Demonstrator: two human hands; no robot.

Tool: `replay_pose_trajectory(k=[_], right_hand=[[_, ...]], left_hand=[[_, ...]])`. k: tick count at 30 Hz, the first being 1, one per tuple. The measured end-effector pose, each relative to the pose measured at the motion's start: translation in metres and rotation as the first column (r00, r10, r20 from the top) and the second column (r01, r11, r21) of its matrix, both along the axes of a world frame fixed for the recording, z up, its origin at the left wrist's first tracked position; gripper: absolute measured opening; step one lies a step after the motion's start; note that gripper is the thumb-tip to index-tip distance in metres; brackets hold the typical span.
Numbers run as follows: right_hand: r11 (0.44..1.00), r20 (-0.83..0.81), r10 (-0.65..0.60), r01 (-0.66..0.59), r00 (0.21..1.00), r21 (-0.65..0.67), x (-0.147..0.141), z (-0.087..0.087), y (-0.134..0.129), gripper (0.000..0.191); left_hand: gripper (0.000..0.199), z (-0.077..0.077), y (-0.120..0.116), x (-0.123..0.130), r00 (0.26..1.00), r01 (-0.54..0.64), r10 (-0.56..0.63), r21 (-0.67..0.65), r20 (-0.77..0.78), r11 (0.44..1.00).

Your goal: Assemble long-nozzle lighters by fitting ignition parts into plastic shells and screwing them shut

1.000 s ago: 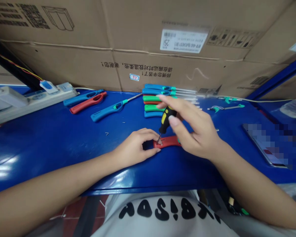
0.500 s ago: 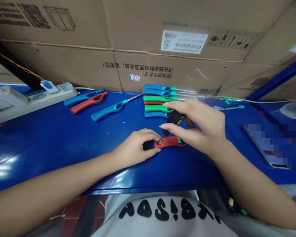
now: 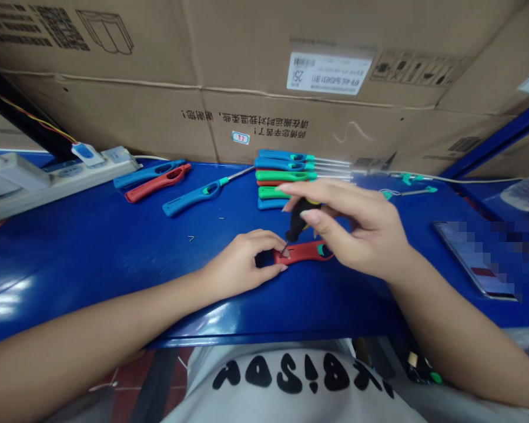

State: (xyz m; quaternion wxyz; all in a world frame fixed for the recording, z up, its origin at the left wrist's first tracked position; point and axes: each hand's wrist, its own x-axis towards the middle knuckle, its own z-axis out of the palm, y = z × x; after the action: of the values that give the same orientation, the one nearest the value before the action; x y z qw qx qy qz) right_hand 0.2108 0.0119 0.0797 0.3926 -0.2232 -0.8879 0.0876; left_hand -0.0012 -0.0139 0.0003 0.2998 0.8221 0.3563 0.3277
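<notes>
On the blue tabletop lies a red lighter [image 3: 303, 252] with a green trigger, its right end partly behind my right hand. My left hand [image 3: 242, 261] pinches the lighter's left end between thumb and fingers. My right hand [image 3: 357, 226] is closed around a short black and yellow screwdriver [image 3: 298, 220]. The screwdriver's shaft slants down, its tip at the lighter's left end near my left fingertips. Behind my right hand, several blue, green and red lighters [image 3: 284, 175] with metal barrels lie in a row.
At the left lie a blue lighter [image 3: 189, 200] and a red handle shell [image 3: 158, 183] beside a blue one. Small screws [image 3: 191, 238] rest nearby. A power strip [image 3: 70, 176] stands far left, a phone [image 3: 476, 258] right, and a cardboard box [image 3: 247, 70] behind.
My right thumb and fingers have shifted on the screwdriver's handle, and the handle has tilted slightly left. My left hand and the red lighter stay in place.
</notes>
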Motion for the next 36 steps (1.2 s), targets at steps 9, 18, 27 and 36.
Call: replay_pose_trajectory(k=[9,18,27,36], right_hand=[[0.999,0.010,-0.024,0.025,1.000,-0.024,-0.0053,-0.0082,0.0030,0.034],[0.989,-0.010,-0.034,0.032,0.999,-0.142,0.0003,-0.0074,0.0033,0.041],[1.000,-0.014,-0.020,0.020,1.000,0.005,-0.0060,-0.0090,0.0033,0.032],[0.993,0.009,-0.046,0.047,0.999,-0.106,-0.0045,-0.0102,0.0039,0.045]], left_hand=[[0.013,-0.0021,0.0007,-0.0007,1.000,0.005,-0.005,0.014,0.003,1.000],[0.014,-0.0034,0.0002,-0.0009,1.000,0.014,-0.014,0.013,0.000,1.000],[0.013,-0.0021,0.0007,-0.0008,1.000,0.020,-0.020,0.022,-0.006,1.000],[0.012,-0.0012,-0.0001,-0.0006,1.000,0.019,-0.019,0.041,-0.001,0.999]])
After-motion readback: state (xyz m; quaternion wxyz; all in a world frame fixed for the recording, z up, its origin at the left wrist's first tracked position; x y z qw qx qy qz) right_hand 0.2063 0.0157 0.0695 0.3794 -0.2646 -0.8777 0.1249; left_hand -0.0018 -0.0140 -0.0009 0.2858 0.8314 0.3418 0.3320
